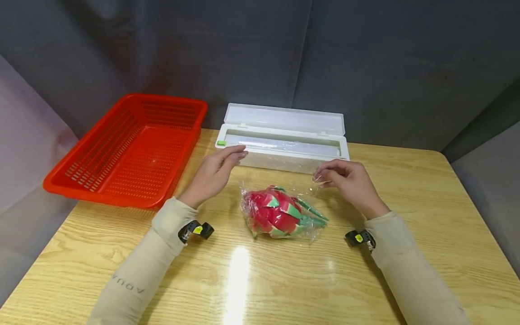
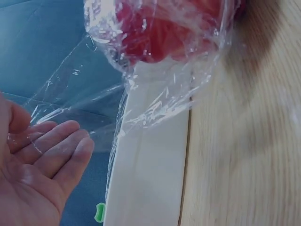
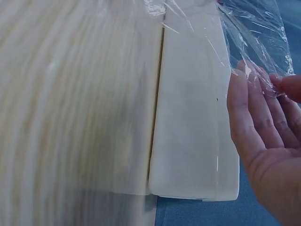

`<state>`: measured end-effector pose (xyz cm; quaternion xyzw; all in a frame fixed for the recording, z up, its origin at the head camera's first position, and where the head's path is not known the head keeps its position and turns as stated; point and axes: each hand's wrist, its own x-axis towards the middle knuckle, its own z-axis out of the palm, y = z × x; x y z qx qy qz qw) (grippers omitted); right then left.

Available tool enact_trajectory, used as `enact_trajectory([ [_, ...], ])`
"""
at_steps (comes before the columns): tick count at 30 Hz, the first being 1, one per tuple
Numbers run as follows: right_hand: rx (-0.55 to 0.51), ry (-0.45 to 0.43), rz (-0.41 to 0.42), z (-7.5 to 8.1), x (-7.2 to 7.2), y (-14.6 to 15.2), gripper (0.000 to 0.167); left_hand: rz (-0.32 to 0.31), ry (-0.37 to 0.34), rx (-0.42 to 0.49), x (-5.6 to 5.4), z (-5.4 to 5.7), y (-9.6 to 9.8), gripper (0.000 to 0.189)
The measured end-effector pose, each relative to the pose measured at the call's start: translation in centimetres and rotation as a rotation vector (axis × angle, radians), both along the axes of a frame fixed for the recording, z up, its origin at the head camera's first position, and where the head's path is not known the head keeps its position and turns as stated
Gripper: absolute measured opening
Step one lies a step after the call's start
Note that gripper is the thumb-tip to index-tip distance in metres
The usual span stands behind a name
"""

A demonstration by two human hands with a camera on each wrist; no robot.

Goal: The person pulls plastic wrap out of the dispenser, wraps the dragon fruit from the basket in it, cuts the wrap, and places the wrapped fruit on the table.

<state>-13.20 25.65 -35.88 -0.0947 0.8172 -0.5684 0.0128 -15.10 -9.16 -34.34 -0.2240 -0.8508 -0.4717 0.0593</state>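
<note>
A red dragon fruit (image 1: 278,214) with green scales lies wrapped in clear plastic wrap on the table, between and in front of my hands. My left hand (image 1: 213,174) is at the fruit's upper left, by the white cling film dispenser (image 1: 280,164). In the left wrist view, creased plastic wrap (image 2: 155,106) stretches from the fruit to the thumb and forefinger, which pinch it. Farther right, my right hand (image 1: 351,183) pinches more of the wrap between thumb and forefinger. That crumpled film (image 3: 256,35) shows in the right wrist view, with the other fingers extended.
Behind the fruit, the dispenser's lid (image 1: 284,118) stands raised, and a green slider (image 1: 221,143) sits at its left end. A red slotted basket (image 1: 101,199) stands on the left of the wooden table (image 1: 426,216). Dark curtain (image 1: 365,67) hangs behind.
</note>
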Motion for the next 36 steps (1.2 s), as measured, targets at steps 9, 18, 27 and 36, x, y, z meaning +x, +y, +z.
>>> enact_trajectory([
  [9, -0.013, -0.001, 0.001, -0.3, 1.1, 0.8, 0.032, -0.010, -0.070, 0.042, 1.0, 0.0, -1.2, 0.042],
  [18, -0.039, 0.041, 0.015, -0.1, 3.0, 1.1, 0.029, -0.043, -0.061, 0.059, 2.8, -0.1, -1.8, 0.040],
  [27, -0.093, 0.084, 0.029, 0.4, 4.6, 1.4, 0.026, -0.078, -0.048, 0.095, 4.4, 0.4, -2.5, 0.038],
  [36, -0.083, 0.113, 0.014, 0.5, 5.6, 1.8, 0.021, -0.134, -0.020, 0.090, 5.0, 0.1, -3.4, 0.037],
])
